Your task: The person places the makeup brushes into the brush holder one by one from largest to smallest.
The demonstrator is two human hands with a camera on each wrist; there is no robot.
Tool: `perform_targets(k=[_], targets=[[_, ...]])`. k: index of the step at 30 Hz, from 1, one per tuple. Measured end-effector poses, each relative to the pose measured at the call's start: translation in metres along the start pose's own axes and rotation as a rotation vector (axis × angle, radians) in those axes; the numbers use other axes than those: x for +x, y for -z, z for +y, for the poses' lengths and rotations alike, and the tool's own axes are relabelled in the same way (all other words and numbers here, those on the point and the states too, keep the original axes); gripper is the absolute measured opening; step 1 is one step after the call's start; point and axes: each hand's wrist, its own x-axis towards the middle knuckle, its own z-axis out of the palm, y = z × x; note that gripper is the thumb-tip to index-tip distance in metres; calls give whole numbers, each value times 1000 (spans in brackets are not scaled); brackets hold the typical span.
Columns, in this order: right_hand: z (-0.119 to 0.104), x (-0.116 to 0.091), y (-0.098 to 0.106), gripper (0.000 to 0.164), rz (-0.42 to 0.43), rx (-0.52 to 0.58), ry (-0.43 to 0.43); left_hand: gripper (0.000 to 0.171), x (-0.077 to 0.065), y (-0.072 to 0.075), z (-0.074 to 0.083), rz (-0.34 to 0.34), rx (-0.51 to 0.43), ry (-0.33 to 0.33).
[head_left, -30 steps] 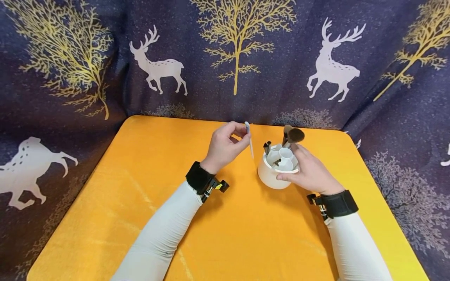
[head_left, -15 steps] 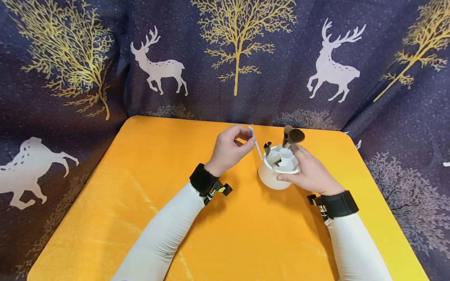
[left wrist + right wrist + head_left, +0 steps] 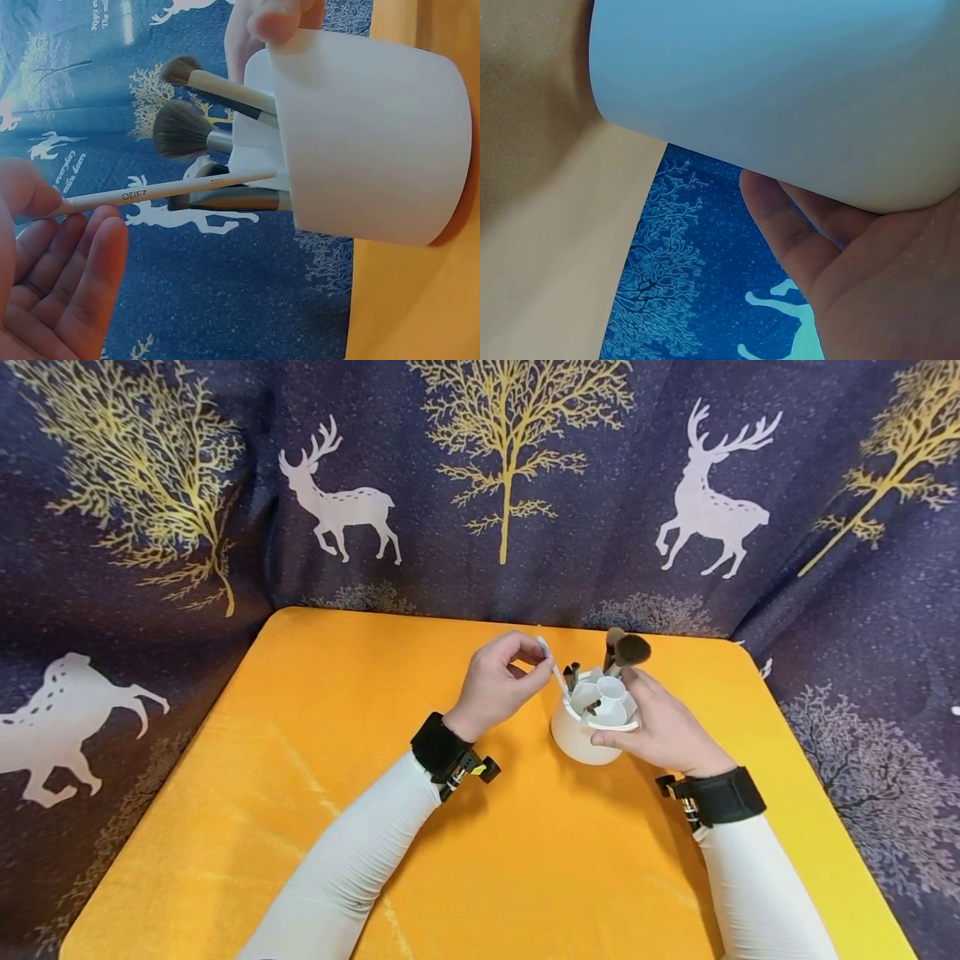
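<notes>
Between thumb and fingertips, my left hand (image 3: 501,683) pinches a slim white makeup brush (image 3: 161,190) with lettering on its handle. The brush slants down, its thin end at the near-left opening of a round white brush holder (image 3: 583,742); its upper end is partly hidden by the fingers. My right hand (image 3: 667,727) grips the holder from the right, thumb on the front wall and fingers behind. Inside the divided holder stand several makeup brushes, among them a large fluffy dark one (image 3: 632,650) at the back and small dark ones (image 3: 570,673) at the left.
The holder stands on a table with an orange cloth (image 3: 300,760). Behind it and at the sides hangs a dark blue curtain (image 3: 450,577) printed with white deer and yellow trees. Each wrist wears a black strap (image 3: 441,747) with a small camera.
My left hand has moved right and slightly down, bringing the brush's lower end from beside the holder to its opening. The brush tilts more now. My right hand and the holder stay put.
</notes>
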Motion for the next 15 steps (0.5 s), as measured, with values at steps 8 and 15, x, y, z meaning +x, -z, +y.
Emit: perform_targets(k=[8,15], targets=[[2,1,-1,122,5,2,11,13,-2,-5,1,-16,30,6],[0,0,0,120,8,10,12,12,-3,-11,0,-40,36,-9]])
